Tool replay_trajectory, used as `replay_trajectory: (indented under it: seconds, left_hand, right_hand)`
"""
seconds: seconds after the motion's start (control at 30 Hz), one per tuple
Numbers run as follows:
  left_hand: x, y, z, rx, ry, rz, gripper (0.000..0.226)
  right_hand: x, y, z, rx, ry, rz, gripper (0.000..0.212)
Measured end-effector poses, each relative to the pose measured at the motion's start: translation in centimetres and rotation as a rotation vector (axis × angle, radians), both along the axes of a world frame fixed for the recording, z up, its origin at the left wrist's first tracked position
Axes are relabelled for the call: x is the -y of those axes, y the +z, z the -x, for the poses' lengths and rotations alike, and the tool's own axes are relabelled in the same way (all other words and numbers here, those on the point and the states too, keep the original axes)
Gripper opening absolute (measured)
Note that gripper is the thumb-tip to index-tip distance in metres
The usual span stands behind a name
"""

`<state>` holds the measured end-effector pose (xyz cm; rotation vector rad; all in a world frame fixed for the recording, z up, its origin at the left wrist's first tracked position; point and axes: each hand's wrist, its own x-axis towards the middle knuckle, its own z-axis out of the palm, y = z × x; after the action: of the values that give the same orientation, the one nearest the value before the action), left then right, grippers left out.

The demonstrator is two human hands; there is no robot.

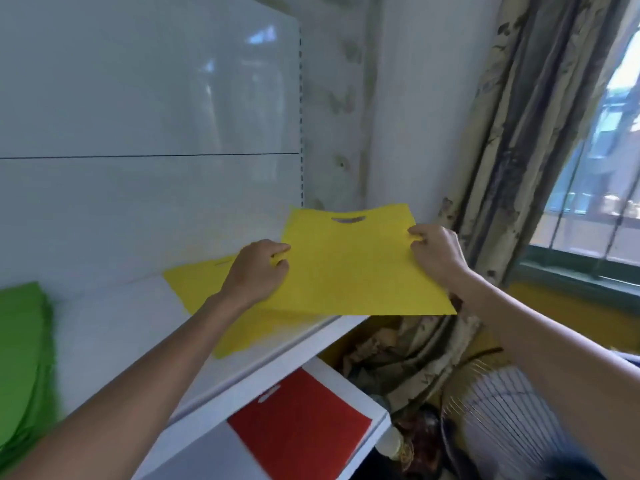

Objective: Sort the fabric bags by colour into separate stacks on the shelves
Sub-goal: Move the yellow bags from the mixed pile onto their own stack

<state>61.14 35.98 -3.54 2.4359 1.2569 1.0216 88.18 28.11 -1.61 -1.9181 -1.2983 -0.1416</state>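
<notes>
Placing step, likely: left hand (258, 271) and right hand (434, 252) pinch opposite edges of flat yellow fabric bag (353, 271) over shelved yellow bag (194, 287) at right end of white shelf (121, 323); next, lower squarely.

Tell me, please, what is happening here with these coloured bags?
A person is sorting fabric bags by colour. The left hand and the right hand pinch the side edges of a yellow bag and hold it just above the top shelf, over a second yellow bag that lies there. A green stack sits at the left end of the same shelf, and a red bag lies on the lower shelf.
</notes>
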Motion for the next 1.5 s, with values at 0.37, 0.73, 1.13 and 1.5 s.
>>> replay_trajectory:
  seconds: [0.37, 0.73, 1.13, 1.5]
  left_hand:
    - [-2.0, 0.3, 6.4, 0.063, 0.569, -0.036, 0.03]
    - [1.3, -4.1, 6.6, -0.195, 0.805, 0.345, 0.029]
    - [0.6, -4.8, 5.2, -0.175, 0.882, 0.295, 0.034]
    - [12.3, 3.4, 17.2, -0.138, 1.173, 0.019, 0.03]
  right_hand:
    - [-18.0, 0.6, 6.5, 0.157, 0.603, 0.074, 0.042]
    - [-20.5, -5.4, 8.4, 0.327, 0.737, 0.477, 0.03]
    - [-20.8, -6.1, 8.2, 0.199, 0.676, 0.403, 0.013]
    - [-12.3, 1.6, 27.1, 0.125, 1.149, -0.072, 0.032]
